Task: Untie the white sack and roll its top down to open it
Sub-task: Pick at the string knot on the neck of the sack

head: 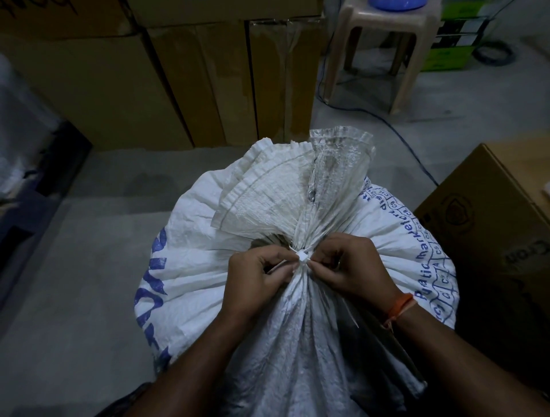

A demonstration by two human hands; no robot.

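Left hand (pixel 256 279) and right hand (pixel 354 268) pinch the tie (pixel 303 258) with fingers together. The sack (pixel 208 268) neck is gathered.

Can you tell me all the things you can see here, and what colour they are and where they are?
sack: one, white with blue print, in the middle, neck bunched and still tied
tie: one, white, around the sack's neck, between the two hands
cardboard boxes: several, brown, stacked behind the sack
open box: one, brown, to the right of the sack
stool: one, beige plastic, at the back
bowl: one, blue, on the stool
cable: one, dark blue, along the grey floor
green box: one, far right at the back
wrist thread: one, orange, on the right wrist
left hand: pinching at the tie
right hand: pinching at the tie
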